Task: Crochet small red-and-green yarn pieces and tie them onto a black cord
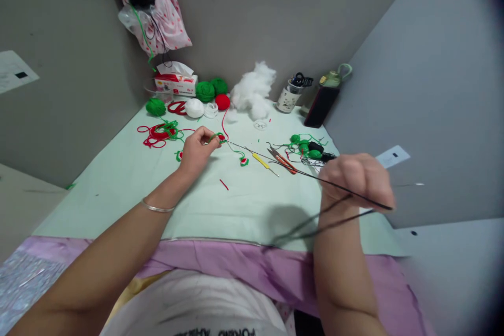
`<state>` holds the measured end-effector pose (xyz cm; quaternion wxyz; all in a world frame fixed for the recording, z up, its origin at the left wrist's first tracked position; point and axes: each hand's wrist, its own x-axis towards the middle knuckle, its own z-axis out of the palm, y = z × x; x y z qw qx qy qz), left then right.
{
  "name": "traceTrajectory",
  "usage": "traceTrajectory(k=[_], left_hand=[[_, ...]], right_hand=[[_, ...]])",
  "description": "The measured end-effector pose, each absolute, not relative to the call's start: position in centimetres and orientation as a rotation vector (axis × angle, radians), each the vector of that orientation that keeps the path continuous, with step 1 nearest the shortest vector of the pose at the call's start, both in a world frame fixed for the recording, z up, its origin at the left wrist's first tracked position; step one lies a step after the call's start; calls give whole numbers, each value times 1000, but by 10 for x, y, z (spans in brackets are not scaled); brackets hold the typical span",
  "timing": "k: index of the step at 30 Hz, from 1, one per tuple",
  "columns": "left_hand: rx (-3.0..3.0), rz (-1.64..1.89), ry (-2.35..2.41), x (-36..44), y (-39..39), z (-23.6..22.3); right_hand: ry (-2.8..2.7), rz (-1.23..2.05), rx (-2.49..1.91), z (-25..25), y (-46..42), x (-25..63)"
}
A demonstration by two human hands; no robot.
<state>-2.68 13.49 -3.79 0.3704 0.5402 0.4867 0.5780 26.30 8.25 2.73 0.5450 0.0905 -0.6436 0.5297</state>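
My left hand [200,147] pinches a small red and green crocheted piece [221,137] above the table. From that piece a black yarn strand [291,169] runs taut to my right hand [356,181], raised at the right with its fingers closed. A thin, blurred silvery tip, like a needle's [419,184], sticks out beyond the right hand; the fingers hide the rest. Loose black yarn loops below that hand. Another small crocheted piece [244,161] in red, white and green hangs or lies near a yellow crochet hook [260,160]. Orange-handled scissors [284,161] lie beside the hook.
Red yarn [157,134] lies tangled at left. Behind are green balls [205,91], a white ball [194,108], a tissue box [177,84], white stuffing [254,89], a pen cup [287,98] and a dark bottle [323,100]. Small green bundles [305,148] lie at right.
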Motion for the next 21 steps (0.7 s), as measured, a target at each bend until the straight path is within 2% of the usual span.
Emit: traceTrajectory(k=[2,4,8,10,21], left_hand=[[1305,1476,1202,-29,137,-38],[1214,1453,1108,-28,135,-37],[1064,1358,900,-21,126,-30],[1028,1313,849,-17,121,-26],[1074,1113,732,-3,107,-25]], right_hand=[[-1438,1221,289,27,81,272],[-1491,1167,143,29,83,274],[-1708,1082,-798,33,91,255],[-1692,1011,-1108,30,97,238],[-1680,989,-1129,-4,100,182]])
